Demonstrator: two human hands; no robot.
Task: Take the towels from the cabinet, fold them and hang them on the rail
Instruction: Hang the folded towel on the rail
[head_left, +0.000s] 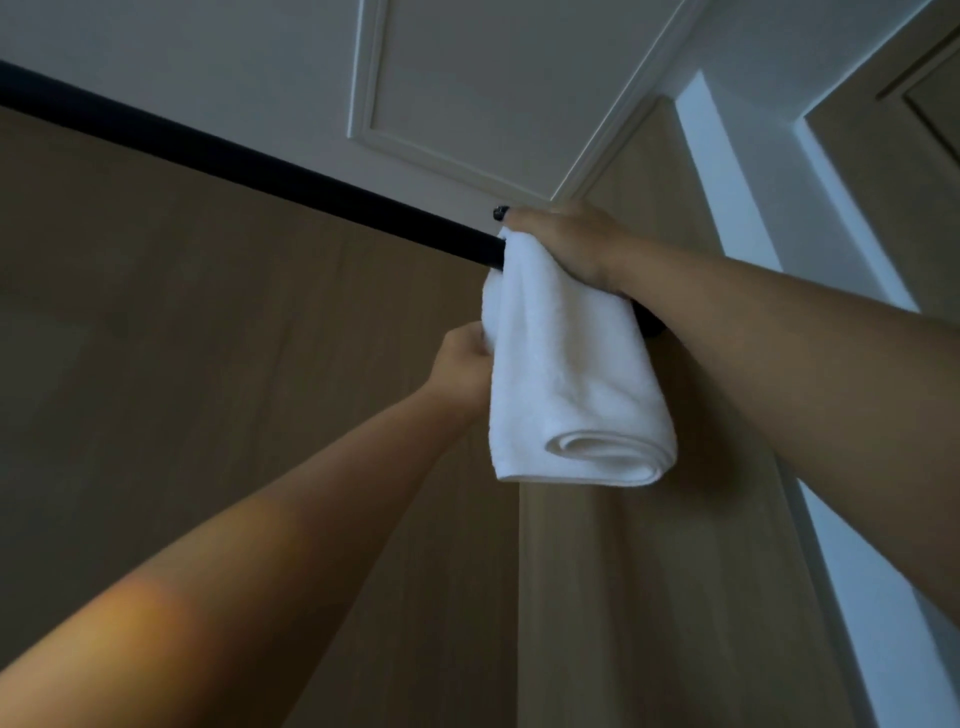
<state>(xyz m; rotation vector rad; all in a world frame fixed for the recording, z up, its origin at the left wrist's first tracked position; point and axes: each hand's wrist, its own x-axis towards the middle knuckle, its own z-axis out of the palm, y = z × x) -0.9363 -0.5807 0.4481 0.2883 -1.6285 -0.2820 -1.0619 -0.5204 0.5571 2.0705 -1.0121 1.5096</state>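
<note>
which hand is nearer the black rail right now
Right. The right hand lies on top of the black rail, over the white towel. The left hand is below the rail, gripping the towel's hanging edge.

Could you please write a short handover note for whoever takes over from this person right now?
Left hand: grips the left edge of the white towel from the side.
Right hand: rests over the top of the towel at the black rail.
Towel: folded, draped over the rail near its right end, by the wooden panel.
Done: this towel is folded and on the rail.
Left: straighten it, let go; any other towels are out of view.
</note>
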